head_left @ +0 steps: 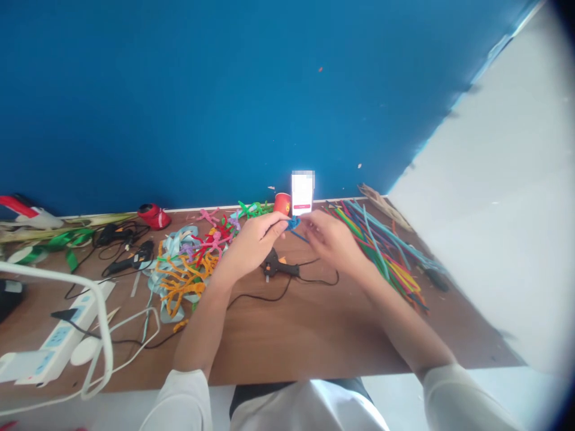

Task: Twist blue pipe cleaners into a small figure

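Note:
Both hands are raised over the middle of the table, close together. My left hand (pixel 260 238) pinches a twisted blue pipe cleaner (pixel 293 224) between thumb and fingertips. Its loose end sticks out down to the right. On the other side of it, my right hand (pixel 331 239) has its fingers bent and closed at the blue piece, the fingertips partly hidden. Below the hands lies a black glue gun (pixel 281 267) with its cord. A lit phone (pixel 302 194) stands upright behind the blue piece, beside a red cup (pixel 282 204).
Left of my hands lies a pile of twisted pipe cleaners (pixel 184 281) and pale blue ribbon. Straight pipe cleaners (pixel 390 239) in several colours lie right. Further left are another glue gun (pixel 135 258), green ribbon (pixel 67 240), a power strip (pixel 67 335) and a white tube frame (pixel 105 323).

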The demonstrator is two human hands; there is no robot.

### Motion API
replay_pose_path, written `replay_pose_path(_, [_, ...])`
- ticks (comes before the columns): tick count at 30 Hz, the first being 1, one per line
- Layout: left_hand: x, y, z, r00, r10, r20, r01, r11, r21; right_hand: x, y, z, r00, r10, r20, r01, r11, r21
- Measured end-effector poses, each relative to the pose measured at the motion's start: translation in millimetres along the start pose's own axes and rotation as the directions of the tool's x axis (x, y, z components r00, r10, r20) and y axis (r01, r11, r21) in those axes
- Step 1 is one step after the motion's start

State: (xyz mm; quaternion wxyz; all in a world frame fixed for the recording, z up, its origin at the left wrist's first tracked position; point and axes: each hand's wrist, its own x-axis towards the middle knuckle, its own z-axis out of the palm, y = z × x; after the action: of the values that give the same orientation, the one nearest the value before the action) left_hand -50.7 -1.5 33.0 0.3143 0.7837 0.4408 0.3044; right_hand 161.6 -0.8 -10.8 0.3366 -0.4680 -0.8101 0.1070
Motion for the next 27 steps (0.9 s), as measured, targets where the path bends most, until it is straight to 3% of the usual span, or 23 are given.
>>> replay_pose_path(3, [-0.4,2.4,6.0,0.996,-0.009,0.094,0.015,0.998,-0.067,-0.6,-1.4,-26.8,0.985,-0.163,-0.056,0.172,0.944,0.281])
replay_pose_path(6, [-0.4,4.9,9.2,0.986,-0.013,0.169,0.033,0.993,-0.114,-3.8,-5.7,-36.1,0.963,-0.27,-0.014,0.26,0.911,0.318])
replay_pose_path(19, [-0.8,3.8,16.0,0.985,-0.051,0.164,0.085,0.974,-0.209,-4.3,-2.1,-22.6,0.961,-0.259,-0.094,0.273,0.943,0.191])
replay_pose_path(27, [0.1,4.5,16.7,0.993,-0.035,0.109,0.053,0.985,-0.164,-4.6,-3.6,-20.7,0.957,-0.257,-0.134,0.279,0.941,0.192])
